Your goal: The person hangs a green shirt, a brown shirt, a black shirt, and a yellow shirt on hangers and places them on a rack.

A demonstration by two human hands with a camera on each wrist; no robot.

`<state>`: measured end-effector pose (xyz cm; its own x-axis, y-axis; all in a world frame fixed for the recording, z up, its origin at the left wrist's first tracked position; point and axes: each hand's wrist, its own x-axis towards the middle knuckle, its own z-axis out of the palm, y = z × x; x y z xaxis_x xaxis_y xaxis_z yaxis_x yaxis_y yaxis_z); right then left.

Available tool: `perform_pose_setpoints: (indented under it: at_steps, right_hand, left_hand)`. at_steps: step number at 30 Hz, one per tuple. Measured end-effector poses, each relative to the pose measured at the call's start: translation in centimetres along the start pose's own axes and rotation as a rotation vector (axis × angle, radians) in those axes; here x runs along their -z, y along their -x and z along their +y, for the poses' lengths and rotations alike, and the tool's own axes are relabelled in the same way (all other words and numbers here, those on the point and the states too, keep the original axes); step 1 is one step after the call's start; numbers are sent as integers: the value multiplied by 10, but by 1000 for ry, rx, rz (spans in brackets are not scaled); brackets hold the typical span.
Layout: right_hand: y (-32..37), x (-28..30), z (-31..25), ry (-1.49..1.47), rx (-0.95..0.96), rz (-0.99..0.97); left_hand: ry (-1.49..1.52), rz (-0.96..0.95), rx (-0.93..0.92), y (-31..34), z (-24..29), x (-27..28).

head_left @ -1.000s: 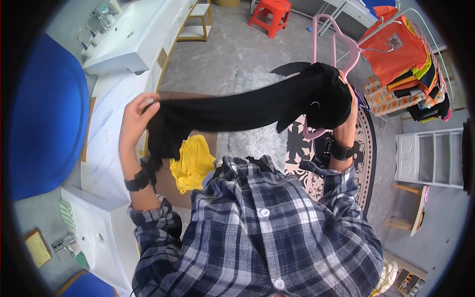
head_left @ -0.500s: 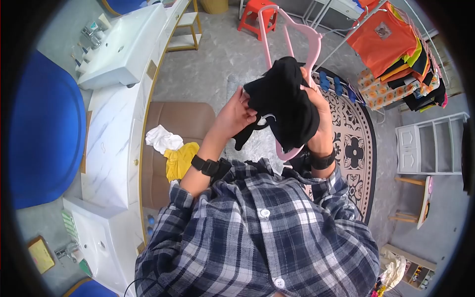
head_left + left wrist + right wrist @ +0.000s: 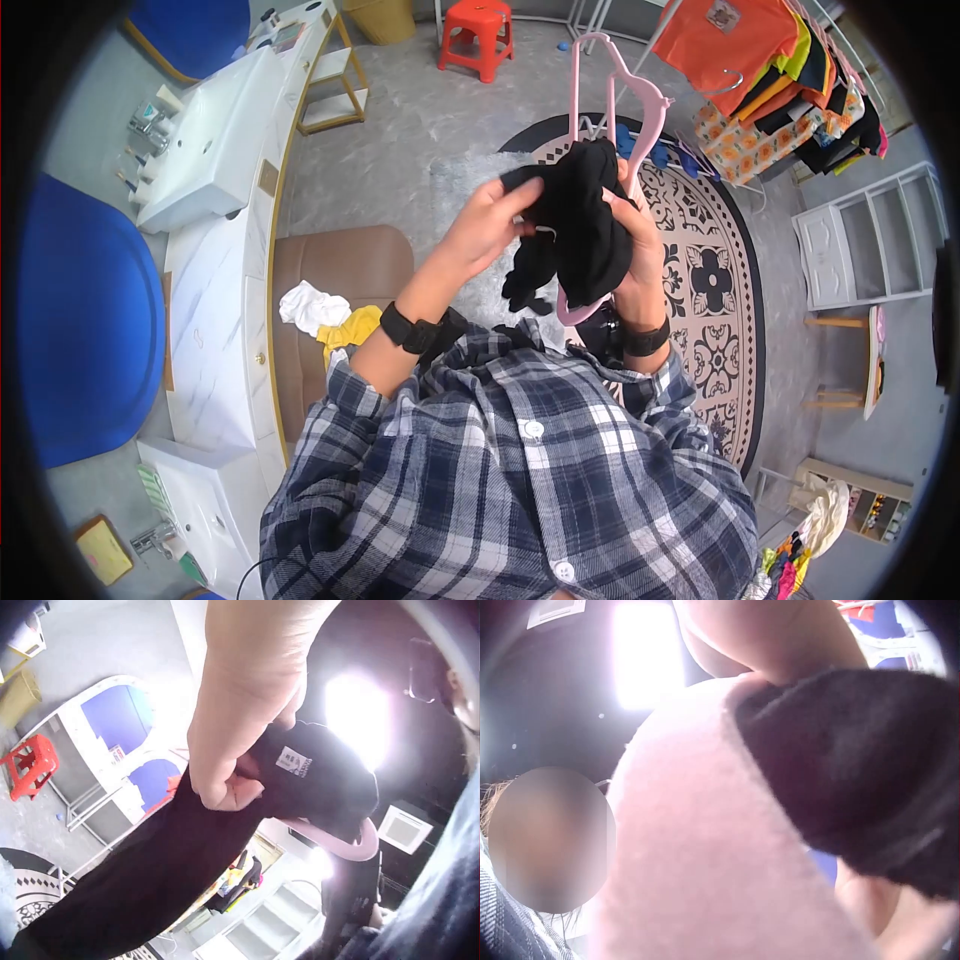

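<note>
A black garment hangs bunched between the two hands in the head view, in front of a pink hanger. The left hand pinches its left edge with thumb and fingers. In the left wrist view a white label shows on the black cloth beside the curled fingers, and a long part of the garment drops below. My right hand grips the garment's right side together with the hanger. Up close in the right wrist view, the hanger lies against the black cloth.
White cloth and yellow cloth lie on a brown cushioned seat at left, along a marble-look counter with sinks. A clothes rack with an orange shirt stands upper right. A red stool stands ahead, a patterned rug below.
The left hand has come in from far left, where it stretched the garment sideways, to beside the right hand. The garment is now gathered, and the hanger has shifted left in view.
</note>
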<state>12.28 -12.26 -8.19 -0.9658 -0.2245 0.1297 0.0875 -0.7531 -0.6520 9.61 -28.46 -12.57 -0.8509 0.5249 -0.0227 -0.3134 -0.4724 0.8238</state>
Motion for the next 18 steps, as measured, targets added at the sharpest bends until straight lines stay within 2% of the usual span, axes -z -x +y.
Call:
perform_pose_setpoints:
  at_steps: [2,4,7,8,10,11,12,14,16,18]
  right_hand:
    - [6,8,-9,48,45,69]
    - [10,26,-19,87,103,140]
    - [15,58,-33,188,176,219]
    - [15,66,-40,187,183,224]
    - [14,86,-59,137,181,388]
    - [12,119,-67,91,176,379]
    - [13,128,-77,56,167,431]
    - [13,139,-97,-58,186,454]
    - [9,140,-119,-4,203,513]
    - [1,158,-142,-35,244,312]
  left_hand:
    - [111,107,-281,-17,-1,-8]
    - [274,45,-309,-23,10,-14]
    - [249,122,-371,-32,26,-27]
    - [151,94,-406,-40,30,-25]
    - [158,-11,-478,-51,37,-41]
    - [126,43,-506,-56,36,-44]
    - [132,76,-540,-57,36,-48]
    - [90,109,-525,-50,36,-54]
    - [20,118,-397,-36,22,-52]
    - [3,189,-199,-24,-4,-47]
